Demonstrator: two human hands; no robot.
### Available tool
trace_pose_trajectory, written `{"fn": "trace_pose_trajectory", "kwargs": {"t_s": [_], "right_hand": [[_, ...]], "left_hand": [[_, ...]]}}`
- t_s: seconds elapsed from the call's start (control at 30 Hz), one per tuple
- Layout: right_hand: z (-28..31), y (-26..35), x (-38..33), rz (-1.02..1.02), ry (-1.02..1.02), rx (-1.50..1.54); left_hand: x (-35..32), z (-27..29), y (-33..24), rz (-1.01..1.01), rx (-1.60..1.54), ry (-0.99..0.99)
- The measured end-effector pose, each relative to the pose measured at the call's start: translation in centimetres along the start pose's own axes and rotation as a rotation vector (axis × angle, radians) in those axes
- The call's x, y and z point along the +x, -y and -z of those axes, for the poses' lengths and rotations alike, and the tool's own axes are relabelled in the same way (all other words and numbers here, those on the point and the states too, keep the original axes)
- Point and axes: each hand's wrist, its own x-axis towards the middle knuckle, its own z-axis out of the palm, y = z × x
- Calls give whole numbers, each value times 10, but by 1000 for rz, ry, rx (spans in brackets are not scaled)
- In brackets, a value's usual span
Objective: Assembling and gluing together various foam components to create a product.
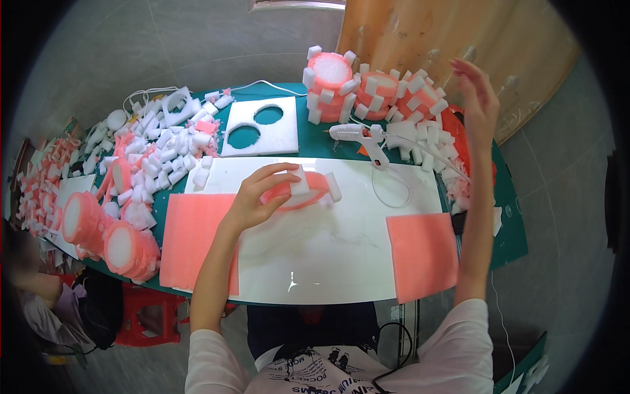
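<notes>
My left hand (pixel 259 197) pinches a white foam block (pixel 299 180) on the rim of a pink foam ring (pixel 314 190). A second white foam block (pixel 333 188) stands on the ring's right side. The ring rests on a glossy white board (pixel 315 249). My right hand (pixel 477 98) is raised at the far right, fingers stretched and holding nothing, near a heap of white foam blocks (pixel 430 148). A white glue gun (pixel 359 136) with a clear glue stick lies on its side between the ring and that heap.
Pink foam sheets lie at left (pixel 193 243) and right (pixel 423 253). Behind stand a white foam panel with two round holes (pixel 279 138) and pink foam cylinders with white blocks (pixel 331 88). Loose foam blocks (pixel 167 151) and pink rolls (pixel 128 249) fill the left; another person's arm (pixel 39 285) shows there.
</notes>
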Motion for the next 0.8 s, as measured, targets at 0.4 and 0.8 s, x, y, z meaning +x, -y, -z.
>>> {"fn": "trace_pose_trajectory", "kwargs": {"t_s": [0.4,0.8], "right_hand": [[193,-267,-35,-596,736,-1009],[196,-319,-20,-671,629,-906]], "left_hand": [[0,-1,-2,-14,53,43],[4,-2,-1,1,106,57]]}}
